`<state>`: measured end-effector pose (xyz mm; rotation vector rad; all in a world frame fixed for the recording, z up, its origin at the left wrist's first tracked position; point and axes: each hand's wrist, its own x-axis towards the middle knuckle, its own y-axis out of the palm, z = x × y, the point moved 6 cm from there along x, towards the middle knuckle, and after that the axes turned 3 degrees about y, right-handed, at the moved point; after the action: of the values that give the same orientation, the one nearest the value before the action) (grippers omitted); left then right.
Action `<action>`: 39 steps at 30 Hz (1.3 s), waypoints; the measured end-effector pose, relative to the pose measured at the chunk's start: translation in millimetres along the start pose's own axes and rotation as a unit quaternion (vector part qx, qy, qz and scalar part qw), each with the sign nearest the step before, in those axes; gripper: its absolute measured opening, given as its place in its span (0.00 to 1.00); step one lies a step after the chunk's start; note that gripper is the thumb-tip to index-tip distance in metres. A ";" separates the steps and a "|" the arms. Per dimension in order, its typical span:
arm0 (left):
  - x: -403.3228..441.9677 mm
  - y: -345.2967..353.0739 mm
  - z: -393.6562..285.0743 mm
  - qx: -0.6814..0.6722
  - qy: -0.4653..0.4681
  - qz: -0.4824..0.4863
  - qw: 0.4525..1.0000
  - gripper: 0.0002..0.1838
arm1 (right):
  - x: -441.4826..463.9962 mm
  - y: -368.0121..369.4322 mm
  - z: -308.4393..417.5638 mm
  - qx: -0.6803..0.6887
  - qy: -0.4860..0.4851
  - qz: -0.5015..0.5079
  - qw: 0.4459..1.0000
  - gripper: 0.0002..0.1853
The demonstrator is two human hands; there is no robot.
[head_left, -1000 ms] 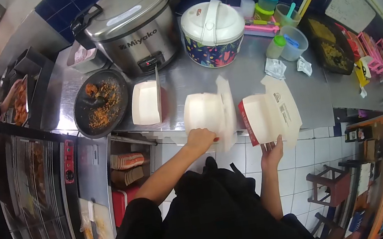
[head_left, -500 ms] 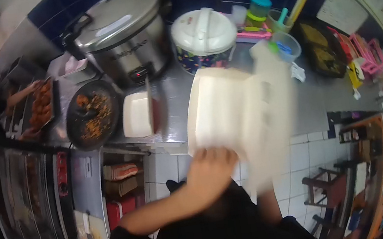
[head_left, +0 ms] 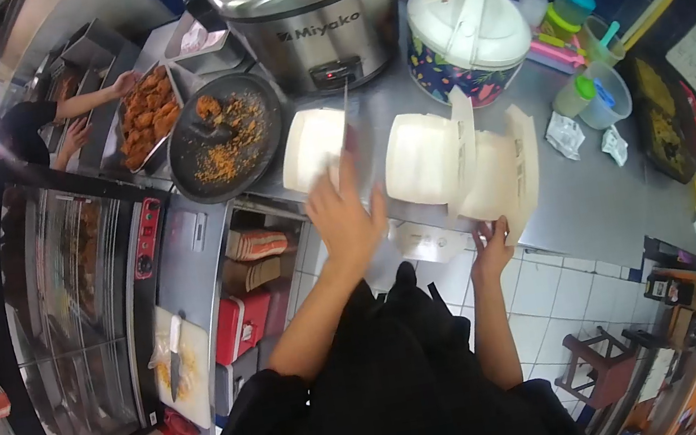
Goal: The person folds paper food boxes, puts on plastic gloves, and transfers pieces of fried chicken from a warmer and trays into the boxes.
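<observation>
Three white paper food boxes with raised lids are on the steel counter. My left hand (head_left: 347, 222) is at the front of the left food box (head_left: 313, 143), fingers apart and slightly blurred. Whether its fingertips touch that box I cannot tell. The middle food box (head_left: 419, 159) stands near the counter's front edge, with its lid up on the right. Against it is the right food box (head_left: 487, 175), whose front corner my right hand (head_left: 491, 248) pinches between thumb and fingers.
A black stone mortar (head_left: 226, 137) with a pestle and crumbly food sits left of the boxes. Behind are a steel rice cooker (head_left: 318, 31) and a patterned container (head_left: 466, 44). At far left, a co-worker's hands reach toward a tray of fried chicken (head_left: 148, 113). A glass warmer (head_left: 71, 307) stands below.
The boxes previously held in front of me now rest on the counter, side by side. My left hand has left them and moved to the left box. The view has shifted leftward.
</observation>
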<state>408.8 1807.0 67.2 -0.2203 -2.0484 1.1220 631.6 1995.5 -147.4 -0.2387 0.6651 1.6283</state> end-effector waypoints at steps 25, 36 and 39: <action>-147.4 83.3 214.2 -0.581 -0.664 0.243 0.403 0.33 | -231.9 233.3 -60.6 -0.491 -0.223 0.395 0.744 0.18; -132.4 -209.4 250.7 -0.298 -0.293 -0.102 0.903 0.35 | -393.1 320.1 -245.6 -0.107 0.508 0.615 0.593 0.50; -217.9 -194.2 270.8 0.021 -0.280 -0.068 0.957 0.32 | -446.4 314.7 -247.8 -0.213 0.580 0.619 0.485 0.49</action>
<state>407.8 1412.3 14.6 0.2927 -2.4782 1.2357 356.5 1475.8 -29.2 -1.6822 1.6900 2.9632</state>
